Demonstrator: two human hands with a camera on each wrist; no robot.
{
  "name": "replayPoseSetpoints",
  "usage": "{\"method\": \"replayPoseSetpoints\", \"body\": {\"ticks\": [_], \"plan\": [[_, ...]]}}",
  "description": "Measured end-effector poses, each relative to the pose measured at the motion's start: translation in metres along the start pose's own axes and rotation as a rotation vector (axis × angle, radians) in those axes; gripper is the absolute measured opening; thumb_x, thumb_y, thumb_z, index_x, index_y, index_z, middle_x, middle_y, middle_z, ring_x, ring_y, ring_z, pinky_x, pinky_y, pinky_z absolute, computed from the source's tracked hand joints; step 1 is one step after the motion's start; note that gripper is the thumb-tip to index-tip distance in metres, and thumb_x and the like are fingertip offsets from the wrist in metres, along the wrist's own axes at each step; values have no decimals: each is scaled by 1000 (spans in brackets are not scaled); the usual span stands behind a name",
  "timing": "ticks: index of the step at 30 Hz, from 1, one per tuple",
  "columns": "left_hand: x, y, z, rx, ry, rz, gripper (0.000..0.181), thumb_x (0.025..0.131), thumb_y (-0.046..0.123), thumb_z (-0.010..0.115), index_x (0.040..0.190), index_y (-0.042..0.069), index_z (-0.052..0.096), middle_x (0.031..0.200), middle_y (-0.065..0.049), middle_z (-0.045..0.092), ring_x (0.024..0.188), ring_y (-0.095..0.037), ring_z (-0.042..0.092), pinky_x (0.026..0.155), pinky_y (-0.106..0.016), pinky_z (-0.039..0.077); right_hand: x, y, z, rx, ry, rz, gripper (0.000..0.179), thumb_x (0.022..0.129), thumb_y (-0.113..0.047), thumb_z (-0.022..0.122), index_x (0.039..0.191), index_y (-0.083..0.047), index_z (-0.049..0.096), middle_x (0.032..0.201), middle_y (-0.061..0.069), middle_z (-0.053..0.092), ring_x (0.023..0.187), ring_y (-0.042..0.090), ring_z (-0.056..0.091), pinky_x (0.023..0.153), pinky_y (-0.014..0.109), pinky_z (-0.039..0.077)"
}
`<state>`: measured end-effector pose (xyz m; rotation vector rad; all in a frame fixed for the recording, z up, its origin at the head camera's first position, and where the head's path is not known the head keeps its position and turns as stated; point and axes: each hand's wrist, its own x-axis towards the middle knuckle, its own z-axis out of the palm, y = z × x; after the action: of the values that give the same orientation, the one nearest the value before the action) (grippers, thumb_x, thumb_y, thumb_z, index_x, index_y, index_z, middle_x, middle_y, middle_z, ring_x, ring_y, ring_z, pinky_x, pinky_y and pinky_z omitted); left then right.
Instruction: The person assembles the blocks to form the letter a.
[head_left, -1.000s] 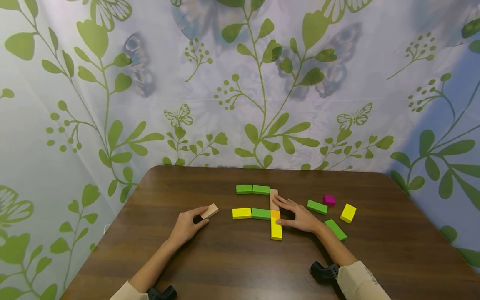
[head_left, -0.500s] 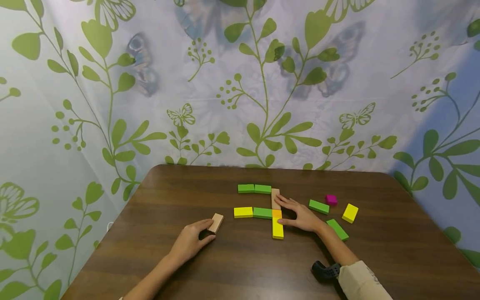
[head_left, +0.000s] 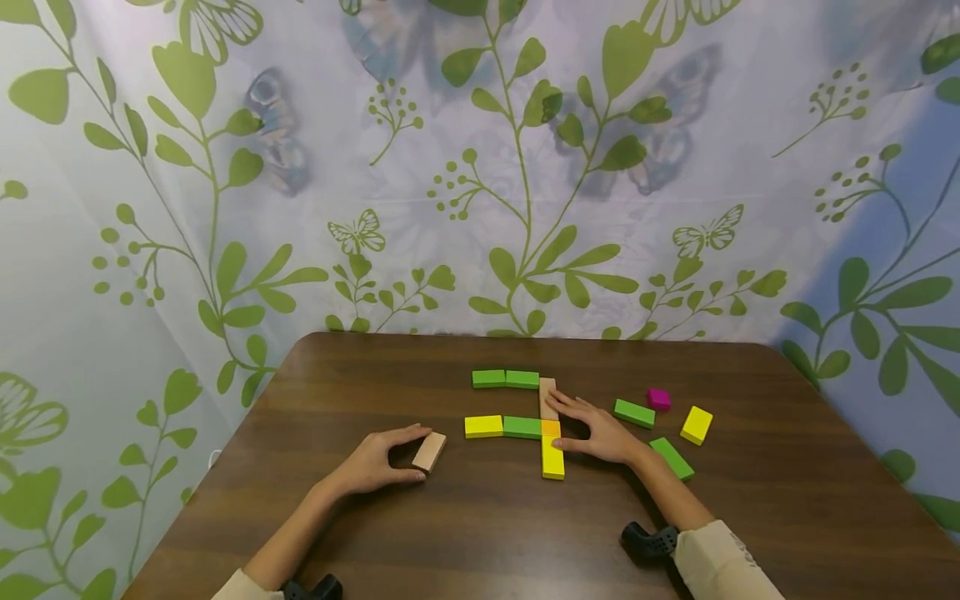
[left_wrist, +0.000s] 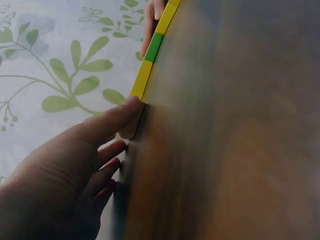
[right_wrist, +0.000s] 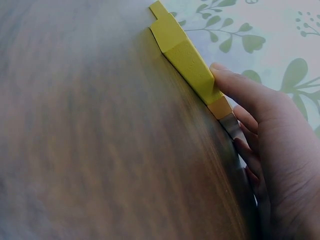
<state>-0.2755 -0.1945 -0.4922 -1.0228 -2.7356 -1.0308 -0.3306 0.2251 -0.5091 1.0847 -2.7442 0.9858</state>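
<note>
My left hand pinches a plain wooden block between thumb and forefinger, low over the table, left of the laid-out blocks. In the left wrist view the thumb hides much of that block. My right hand rests its fingertips on another plain block, and its thumb touches a yellow block; a small orange block sits between these two in one upright line. A green block and a yellow block run left from the orange one. Two green blocks extend left from the line's far end.
Loose on the brown table at right lie a green block, a magenta block, a yellow block and another green block near my right forearm. A leaf-patterned curtain hangs behind the table.
My left hand has turned the plain block from a sideways slant to a steeper one, and its thumb and forefinger now hold its two ends. The right hand stays put.
</note>
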Motion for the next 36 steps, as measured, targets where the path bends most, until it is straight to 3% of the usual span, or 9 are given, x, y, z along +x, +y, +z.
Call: {"method": "replayPoseSetpoints", "body": {"ticks": [14, 21, 26, 36], "plan": [[24, -2, 7, -27, -67, 33, 63, 80, 44, 68, 134, 17, 51, 135, -7, 48, 125, -25, 43, 96, -49, 39, 1, 0, 0, 1, -4, 16, 75, 83, -46, 64, 146, -19, 32, 151, 3, 21, 134, 41, 20, 101, 63, 16], [25, -3, 11, -68, -38, 42, 63, 79, 42, 70, 133, 16, 53, 130, 3, 53, 122, -21, 46, 99, -46, 36, 2, -2, -1, -7, -16, 33, 75, 84, -48, 63, 146, -19, 31, 151, 2, 22, 134, 41, 19, 101, 64, 16], [26, -2, 14, -78, -19, 80, 63, 79, 39, 71, 133, 12, 53, 130, 1, 54, 123, -27, 44, 103, -48, 29, 2, -2, -1, -16, -16, 47, 75, 83, -50, 62, 146, -21, 31, 151, 1, 22, 134, 42, 19, 99, 66, 17], [26, -2, 16, -71, -24, 99, 63, 80, 39, 70, 134, 12, 51, 132, -1, 52, 124, -27, 44, 103, -48, 29, 2, -1, 0, -23, -14, 55, 75, 83, -50, 62, 146, -22, 31, 151, -1, 22, 133, 43, 19, 98, 67, 17]]}}
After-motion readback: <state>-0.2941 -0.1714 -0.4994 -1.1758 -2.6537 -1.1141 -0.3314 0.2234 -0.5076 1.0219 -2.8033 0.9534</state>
